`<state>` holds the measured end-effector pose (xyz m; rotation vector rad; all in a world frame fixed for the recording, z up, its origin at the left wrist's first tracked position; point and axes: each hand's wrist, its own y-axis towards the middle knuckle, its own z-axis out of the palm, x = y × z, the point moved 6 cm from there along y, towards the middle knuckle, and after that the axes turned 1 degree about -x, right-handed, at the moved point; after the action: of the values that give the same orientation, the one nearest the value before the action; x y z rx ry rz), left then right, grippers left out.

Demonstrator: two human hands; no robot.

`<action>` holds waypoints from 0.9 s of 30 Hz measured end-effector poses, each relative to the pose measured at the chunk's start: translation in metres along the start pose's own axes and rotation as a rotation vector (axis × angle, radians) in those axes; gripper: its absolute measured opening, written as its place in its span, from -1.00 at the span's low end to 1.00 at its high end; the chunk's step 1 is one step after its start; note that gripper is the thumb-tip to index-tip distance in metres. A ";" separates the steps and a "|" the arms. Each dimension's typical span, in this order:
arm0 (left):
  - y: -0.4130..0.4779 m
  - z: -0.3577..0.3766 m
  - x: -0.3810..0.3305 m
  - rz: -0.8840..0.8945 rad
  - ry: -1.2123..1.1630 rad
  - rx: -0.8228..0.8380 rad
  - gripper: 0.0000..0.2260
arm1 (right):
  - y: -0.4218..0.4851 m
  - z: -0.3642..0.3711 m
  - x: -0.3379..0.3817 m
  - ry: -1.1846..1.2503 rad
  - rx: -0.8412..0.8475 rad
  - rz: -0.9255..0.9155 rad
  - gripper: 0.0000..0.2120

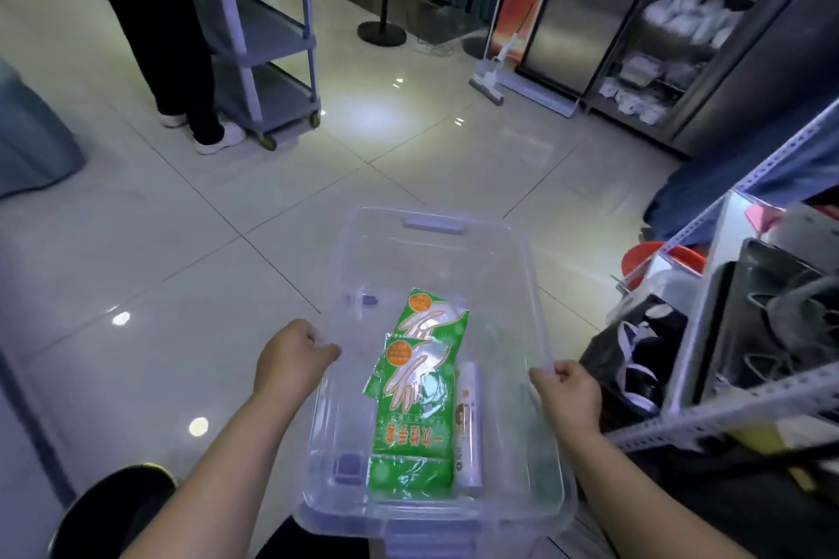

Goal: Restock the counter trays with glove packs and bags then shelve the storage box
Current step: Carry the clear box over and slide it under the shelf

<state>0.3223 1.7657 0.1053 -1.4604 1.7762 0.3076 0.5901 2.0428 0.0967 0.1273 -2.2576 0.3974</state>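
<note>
Head view: both hands, left point(293, 359) and right point(567, 393), grip the storage box point(436, 250) between them by its side rims.

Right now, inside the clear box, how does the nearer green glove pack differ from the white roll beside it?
The glove pack is green with a hand drawing and an orange circle; the roll is mostly white. The pack is flat and wide; the roll is a slim tube. Both lie lengthwise in the box, side by side.
</note>
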 end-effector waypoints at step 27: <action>0.412 0.216 -0.418 0.270 0.139 0.192 -0.82 | 0.449 0.001 0.145 0.169 -0.309 0.288 -0.88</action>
<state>0.0450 2.3253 0.1378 -1.1316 2.0585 0.1691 0.3954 2.4727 0.0969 -0.3813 -2.1433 0.1958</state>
